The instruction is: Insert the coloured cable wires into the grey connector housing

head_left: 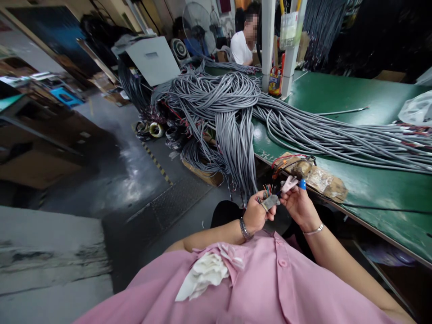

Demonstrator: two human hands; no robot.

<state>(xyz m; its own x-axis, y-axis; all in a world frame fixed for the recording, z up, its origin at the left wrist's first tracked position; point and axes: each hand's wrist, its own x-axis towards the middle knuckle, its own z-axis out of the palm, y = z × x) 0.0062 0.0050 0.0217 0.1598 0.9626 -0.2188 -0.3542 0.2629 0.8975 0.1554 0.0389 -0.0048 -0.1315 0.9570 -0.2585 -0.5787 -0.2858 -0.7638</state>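
Note:
My left hand [257, 213] is closed around a bunch of thin coloured wires [268, 189], whose ends fan out above the fingers. A grey wrapping [271, 202] covers one of its digits. Close beside it, my right hand [299, 207] has its fingers pinched together near the wires, one digit in a pinkish-white wrapping [289, 183] and another with a blue cover [302, 184]. Whatever sits between the right fingertips is too small to make out. Just beyond the hands, a wooden block [326, 183] wrapped in clear tape lies at the table edge, with red and black leads on it.
Grey cables [216, 94] lie heaped across the green table [337, 92] and hang over its edge to my left. White posts [268, 40] rise from the tabletop. A person in a white shirt [240, 48] sits beyond. A clear plastic bag [418, 109] lies far right.

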